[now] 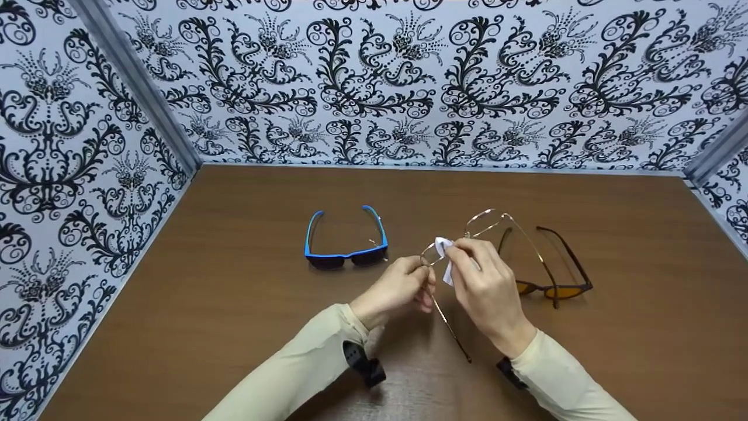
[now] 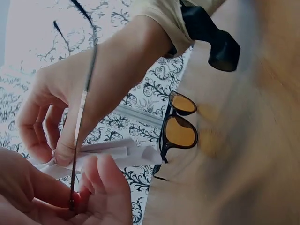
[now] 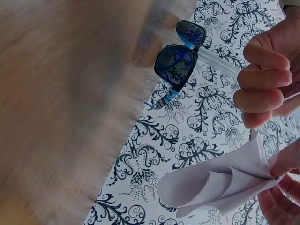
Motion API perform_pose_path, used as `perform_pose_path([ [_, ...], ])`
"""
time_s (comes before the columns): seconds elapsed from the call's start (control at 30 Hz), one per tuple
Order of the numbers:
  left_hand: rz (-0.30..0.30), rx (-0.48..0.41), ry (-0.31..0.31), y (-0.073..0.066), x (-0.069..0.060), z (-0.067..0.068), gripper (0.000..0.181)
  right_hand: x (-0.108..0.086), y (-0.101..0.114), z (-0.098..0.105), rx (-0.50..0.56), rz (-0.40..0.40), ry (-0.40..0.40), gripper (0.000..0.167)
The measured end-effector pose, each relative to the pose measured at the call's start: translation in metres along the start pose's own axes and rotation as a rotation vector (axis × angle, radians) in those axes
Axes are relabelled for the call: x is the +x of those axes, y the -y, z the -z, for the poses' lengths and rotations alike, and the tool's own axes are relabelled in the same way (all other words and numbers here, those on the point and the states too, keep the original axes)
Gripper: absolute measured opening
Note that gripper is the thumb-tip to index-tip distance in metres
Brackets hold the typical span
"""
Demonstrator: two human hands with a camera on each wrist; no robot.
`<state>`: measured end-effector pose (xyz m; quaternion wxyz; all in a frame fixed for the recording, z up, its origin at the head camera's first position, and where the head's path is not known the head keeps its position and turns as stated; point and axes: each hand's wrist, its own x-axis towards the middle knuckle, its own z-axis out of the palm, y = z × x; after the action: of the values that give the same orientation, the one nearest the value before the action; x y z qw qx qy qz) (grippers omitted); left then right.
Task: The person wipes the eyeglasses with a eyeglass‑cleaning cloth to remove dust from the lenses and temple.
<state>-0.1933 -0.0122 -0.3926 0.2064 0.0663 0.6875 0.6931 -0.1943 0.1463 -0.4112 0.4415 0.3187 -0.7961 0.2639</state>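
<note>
My left hand [image 1: 404,286] pinches thin gold-framed eyeglasses [image 1: 533,241] at the corner near one lens, and one temple slants down toward the table's front. With its fingertips my right hand [image 1: 484,287] pinches a white cloth [image 1: 442,245] against that same lens. The cloth [image 3: 220,180] hangs in folds from the right fingers in the right wrist view. In the left wrist view the metal temple [image 2: 80,123] crosses in front of the right hand. The glasses are held above the table, with the other lens and temple reaching out to the right.
Blue-framed sunglasses [image 1: 346,257] rest on the brown table [image 1: 245,234], left of the hands. Dark-framed glasses with orange lenses [image 1: 565,291] lie at the right, partly behind the right hand and the gold temple. Patterned walls [image 1: 380,88] stand at the back and sides.
</note>
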Motion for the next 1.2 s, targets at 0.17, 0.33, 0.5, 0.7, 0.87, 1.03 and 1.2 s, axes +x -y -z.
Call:
perform_pose_path([
  [0.17, 0.024, -0.14, 0.04, 0.0022, 0.0009, 0.0044, 0.025, -0.0003, -0.0007, 0.0007, -0.011, -0.013, 0.007, 0.016],
  [0.33, 0.022, -0.216, 0.074, 0.0023, -0.0006, 0.0064, 0.027, -0.0011, -0.002, 0.001, -0.009, -0.026, 0.012, 0.016],
  [0.5, 0.027, -0.267, 0.103, 0.0017, -0.0014, 0.0063, 0.03, -0.0015, -0.0026, 0.0017, -0.01, -0.03, 0.021, 0.016],
  [0.7, 0.05, -0.288, 0.129, 0.0021, -0.0002, 0.0077, 0.029, -0.0001, -0.0026, 0.0018, -0.005, -0.024, 0.013, 0.016],
  [0.87, 0.059, -0.309, 0.167, 0.0022, -0.0011, 0.01, 0.03, -0.0011, -0.0025, 0.0025, -0.004, -0.02, 0.012, 0.018],
  [1.03, 0.052, -0.322, 0.142, 0.0018, -0.0021, 0.0091, 0.03, -0.0046, -0.0018, 0.0003, 0.008, 0.005, 0.006, 0.018],
  [1.2, 0.056, -0.331, 0.106, 0.0026, -0.0013, 0.0064, 0.03, -0.0084, -0.0036, -0.0026, -0.025, 0.112, -0.018, 0.015],
])
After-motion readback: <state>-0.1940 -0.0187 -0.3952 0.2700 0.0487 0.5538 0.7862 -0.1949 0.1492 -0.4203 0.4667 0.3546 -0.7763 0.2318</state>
